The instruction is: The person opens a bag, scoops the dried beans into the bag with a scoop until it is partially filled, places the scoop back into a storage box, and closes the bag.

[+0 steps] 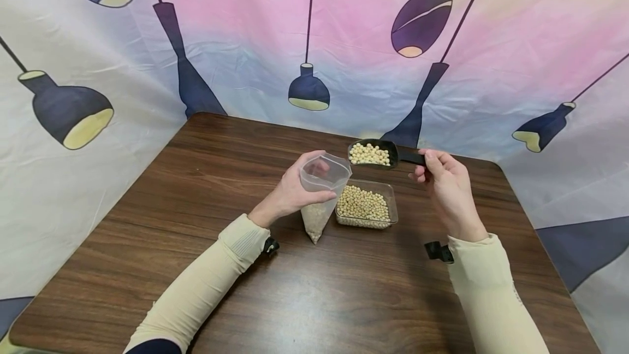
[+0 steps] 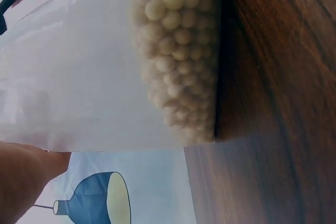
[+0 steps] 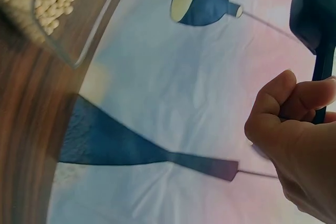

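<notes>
My left hand [image 1: 295, 183] holds a clear plastic bag [image 1: 324, 176] by its upper part, fingers and thumb around its spread mouth. Pale yellow soybeans [image 2: 178, 51] fill the bottom of the bag, its lower corner close to the table. In my right hand [image 1: 447, 184] is the handle of a black scoop [image 1: 394, 153], level and loaded with soybeans [image 1: 368, 154]. The scoop is in the air to the right of the bag's mouth, above the back of a clear rectangular container [image 1: 393, 206]. More soybeans [image 1: 361, 204] lie inside that container, just right of the bag.
A dark wooden table [image 1: 236, 173] carries the container. Behind it hangs a fabric backdrop [image 1: 245, 31] printed with lamps, meeting the table's far edge. Each wrist wears a small black device, such as the right one [image 1: 439, 252].
</notes>
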Demonstrator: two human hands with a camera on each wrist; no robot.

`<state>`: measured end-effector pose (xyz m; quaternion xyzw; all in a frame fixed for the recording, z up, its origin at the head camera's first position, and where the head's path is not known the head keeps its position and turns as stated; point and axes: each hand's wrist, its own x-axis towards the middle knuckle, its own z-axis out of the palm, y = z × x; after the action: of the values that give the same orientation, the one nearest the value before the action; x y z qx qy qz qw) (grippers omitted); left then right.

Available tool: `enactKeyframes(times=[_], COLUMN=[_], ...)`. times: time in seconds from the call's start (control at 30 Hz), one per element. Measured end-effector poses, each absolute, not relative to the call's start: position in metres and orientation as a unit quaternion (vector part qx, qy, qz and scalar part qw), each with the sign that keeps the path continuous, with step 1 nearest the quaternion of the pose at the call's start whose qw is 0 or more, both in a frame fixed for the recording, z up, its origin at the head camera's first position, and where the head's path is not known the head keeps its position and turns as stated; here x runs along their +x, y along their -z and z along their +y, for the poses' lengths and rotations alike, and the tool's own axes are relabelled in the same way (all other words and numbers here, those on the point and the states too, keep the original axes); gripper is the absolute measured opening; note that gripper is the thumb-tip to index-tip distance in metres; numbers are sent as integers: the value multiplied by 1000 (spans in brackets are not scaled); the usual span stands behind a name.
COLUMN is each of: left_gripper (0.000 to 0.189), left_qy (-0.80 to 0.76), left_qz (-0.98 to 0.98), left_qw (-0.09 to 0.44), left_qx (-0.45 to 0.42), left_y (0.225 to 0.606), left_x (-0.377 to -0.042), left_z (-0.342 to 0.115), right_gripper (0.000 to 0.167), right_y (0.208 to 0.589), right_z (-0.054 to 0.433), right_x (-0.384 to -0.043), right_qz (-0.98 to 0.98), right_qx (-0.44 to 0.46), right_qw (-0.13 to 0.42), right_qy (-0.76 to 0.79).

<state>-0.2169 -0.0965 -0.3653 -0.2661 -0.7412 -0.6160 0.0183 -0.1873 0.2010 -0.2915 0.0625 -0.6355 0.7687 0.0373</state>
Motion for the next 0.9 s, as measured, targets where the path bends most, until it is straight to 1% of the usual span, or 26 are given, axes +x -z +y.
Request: enactKeyframes(times=[0.13,0.27,0.43,0.7,0.9], left_gripper=[80,84,81,77,78], left_qy=[617,615,611,607,607], left_qz=[-741,-742,-743,-747,-745], left_qw=[7,12,23,25,29], left_qx=[-265,-267,-271,-269,-276], left_y=[360,377,379,378,378], left_x=[-214,-224,-226,-226,-226], left_z=[-95,-96,-96,-97,-98], right_gripper=[29,29,25,20,19], right_y=[286,284,281,277,274], right_z=[191,184,179,176,177], right_x=[-184,-182,-185,-185,-184], right_qz=[-649,-670,-681,-696,-708], right_qx=[72,79,91,96,95], right_qw=[52,79,113,137,157], right_qy=[-755,-734,-718,-699,-682])
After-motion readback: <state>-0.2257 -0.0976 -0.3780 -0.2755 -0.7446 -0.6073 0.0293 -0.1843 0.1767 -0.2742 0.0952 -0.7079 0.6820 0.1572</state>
